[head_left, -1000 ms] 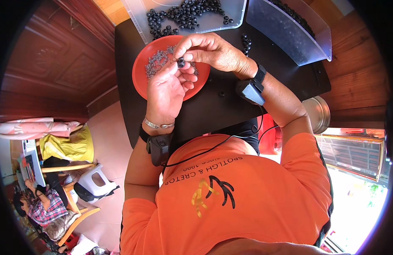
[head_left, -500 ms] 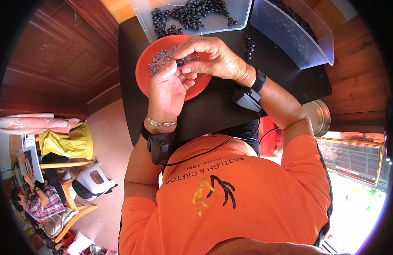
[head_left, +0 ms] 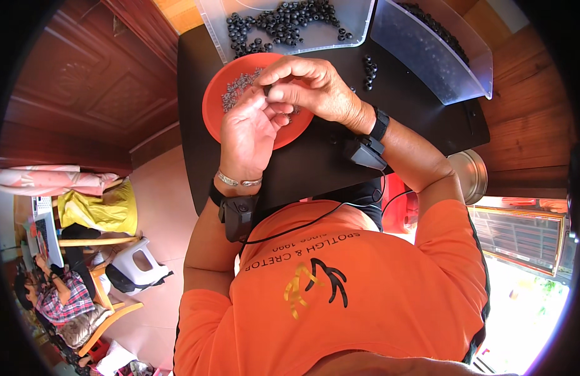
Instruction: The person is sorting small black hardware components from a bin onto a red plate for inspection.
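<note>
Over an orange-red bowl (head_left: 216, 128), my two hands meet around one small black round piece (head_left: 268, 90), mostly covered by the fingers. My left hand (head_left: 247, 131) is turned palm up, its thumb and forefinger closed on the piece and its other fingers curled. From the right, my right hand (head_left: 315, 91) closes thumb and forefinger on the same piece. Small silvery metal parts (head_left: 235, 91) lie in the bowl; their exact kind is too small to tell.
A clear plastic bin (head_left: 315, 51) of black round pieces stands behind the bowl. Another clear bin (head_left: 421, 66) holds more at right. Several black pieces (head_left: 369, 72) sit on the dark table (head_left: 290, 172). A white stool (head_left: 137, 266) and a seated person (head_left: 64, 294) are at left.
My right thumb has moved up over the black piece, covering more of it. Both hands stay close together above the bowl.
</note>
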`<state>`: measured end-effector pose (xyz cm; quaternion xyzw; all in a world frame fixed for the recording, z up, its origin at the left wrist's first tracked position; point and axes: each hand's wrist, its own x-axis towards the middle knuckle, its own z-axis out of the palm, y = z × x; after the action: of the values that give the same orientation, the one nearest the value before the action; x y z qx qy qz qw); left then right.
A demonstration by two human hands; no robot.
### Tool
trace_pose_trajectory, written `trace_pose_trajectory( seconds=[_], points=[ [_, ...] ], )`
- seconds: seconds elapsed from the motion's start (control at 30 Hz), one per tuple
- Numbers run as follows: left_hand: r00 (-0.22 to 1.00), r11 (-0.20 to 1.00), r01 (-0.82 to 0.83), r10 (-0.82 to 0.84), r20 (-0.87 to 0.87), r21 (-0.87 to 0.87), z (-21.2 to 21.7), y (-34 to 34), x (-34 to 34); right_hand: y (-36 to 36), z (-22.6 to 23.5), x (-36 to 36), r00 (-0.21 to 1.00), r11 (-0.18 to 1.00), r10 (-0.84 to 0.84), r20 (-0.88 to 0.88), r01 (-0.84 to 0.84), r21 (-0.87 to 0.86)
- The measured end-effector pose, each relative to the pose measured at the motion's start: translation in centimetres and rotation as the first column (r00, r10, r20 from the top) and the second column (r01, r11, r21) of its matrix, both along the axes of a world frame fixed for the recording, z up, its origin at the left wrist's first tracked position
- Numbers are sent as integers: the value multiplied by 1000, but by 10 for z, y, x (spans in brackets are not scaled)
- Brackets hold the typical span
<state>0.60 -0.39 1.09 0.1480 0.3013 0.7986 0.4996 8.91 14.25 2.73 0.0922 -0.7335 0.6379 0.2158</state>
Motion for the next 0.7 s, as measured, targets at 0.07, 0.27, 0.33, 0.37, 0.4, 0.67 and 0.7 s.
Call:
trace_pose_trajectory(
  seconds=[0.07, 0.27, 0.33, 0.37, 0.4, 0.67, 0.7],
  points=[
    [999, 1000, 21, -21, -25, 16, -3, 0, -2, 3, -1, -2, 1000, 999, 15, -18, -16, -42],
    [1000, 1000, 3, -4, -26, -1, -2, 0, -1, 6, 1, -3, 998, 996, 47, -39, -50, -73],
    [1000, 1000, -4, 4, -29, -8, -2, -1, -1, 3, 3, -2, 997, 978, 64, 37, -55, -203],
    [1000, 1000, -3, 3, -29, -8, -2, 0, -2, 4, 2, -2, 997, 978, 62, 37, -53, -203],
    [999, 1000, -12, 11, -31, -21, -2, 0, -2, 6, 0, -3, 999, 992, 34, 10, -33, -122],
    [997, 997, -72, 73, 40, -27, 1, 0, -1, 0, 2, -2, 952, 877, -171, -252, 263, 401],
    [997, 997, -71, 72, 31, -29, 2, -1, 0, -1, 3, -3, 929, 841, -193, -315, 322, 435]
  ],
)
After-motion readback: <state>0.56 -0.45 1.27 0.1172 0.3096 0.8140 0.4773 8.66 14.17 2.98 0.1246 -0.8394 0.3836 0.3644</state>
